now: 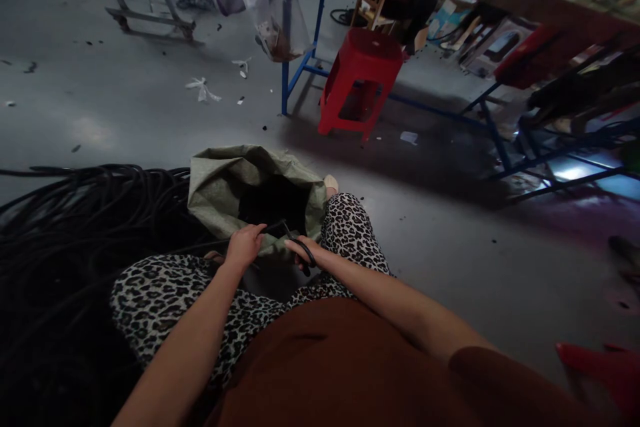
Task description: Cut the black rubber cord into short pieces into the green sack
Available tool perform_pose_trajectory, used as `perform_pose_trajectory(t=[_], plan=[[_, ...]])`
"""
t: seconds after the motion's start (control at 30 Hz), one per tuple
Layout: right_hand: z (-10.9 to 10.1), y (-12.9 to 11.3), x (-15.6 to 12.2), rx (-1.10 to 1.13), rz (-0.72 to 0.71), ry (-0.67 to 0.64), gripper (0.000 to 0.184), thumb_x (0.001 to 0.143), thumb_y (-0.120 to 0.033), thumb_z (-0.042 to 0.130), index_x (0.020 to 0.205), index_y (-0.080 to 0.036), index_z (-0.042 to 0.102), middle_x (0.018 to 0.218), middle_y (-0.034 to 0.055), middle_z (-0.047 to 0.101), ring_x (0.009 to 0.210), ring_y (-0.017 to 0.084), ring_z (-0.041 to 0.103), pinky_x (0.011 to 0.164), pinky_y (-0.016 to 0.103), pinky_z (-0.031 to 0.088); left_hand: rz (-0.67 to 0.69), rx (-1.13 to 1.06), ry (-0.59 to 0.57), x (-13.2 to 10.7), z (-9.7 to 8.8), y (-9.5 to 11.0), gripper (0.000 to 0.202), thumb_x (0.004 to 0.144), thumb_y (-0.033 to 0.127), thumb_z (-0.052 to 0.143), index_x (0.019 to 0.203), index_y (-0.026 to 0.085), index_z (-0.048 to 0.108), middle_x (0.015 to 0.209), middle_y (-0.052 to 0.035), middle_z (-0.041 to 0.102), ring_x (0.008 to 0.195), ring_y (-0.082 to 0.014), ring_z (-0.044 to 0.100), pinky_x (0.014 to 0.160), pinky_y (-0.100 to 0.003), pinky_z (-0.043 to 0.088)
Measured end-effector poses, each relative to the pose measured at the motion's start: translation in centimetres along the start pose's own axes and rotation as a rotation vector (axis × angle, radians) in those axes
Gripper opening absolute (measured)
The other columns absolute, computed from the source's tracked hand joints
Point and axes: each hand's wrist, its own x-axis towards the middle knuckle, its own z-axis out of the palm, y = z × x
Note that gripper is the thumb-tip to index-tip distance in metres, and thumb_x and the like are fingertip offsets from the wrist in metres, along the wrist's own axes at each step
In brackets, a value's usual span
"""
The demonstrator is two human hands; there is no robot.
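Scissors, one black-handled pair (311,256), are gripped in the right hand (305,249), blades beside one thin black cable (273,227) pinched by the left hand (244,245) over one open grey-green woven sack (210,195). I count one red plastic stool (373,47) beyond; the black cable heap (95,213) beside the sack defies counting.

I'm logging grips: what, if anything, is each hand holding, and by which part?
Right hand: scissors, by the handles. Left hand: black cable, close to the scissor blades.
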Motion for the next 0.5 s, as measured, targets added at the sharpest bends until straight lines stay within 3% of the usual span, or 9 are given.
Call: perform_pose_trajectory(t=[0.5], plan=[[-0.10,0.43,0.66,0.050,0.009,-0.004,0.034,0.093,-0.043,0.048,0.099,-0.010,0.055,0.052,-0.0017,0.052,0.037,0.011,0.050,0.037,0.018,0.041,0.065,0.045,-0.066,0.19,0.08,1.04,0.037,0.088,0.024,0.045,0.121,0.020,0.060,0.109,-0.0077,0.067,0.101,-0.0196,0.060,0.090,-0.029,0.044]])
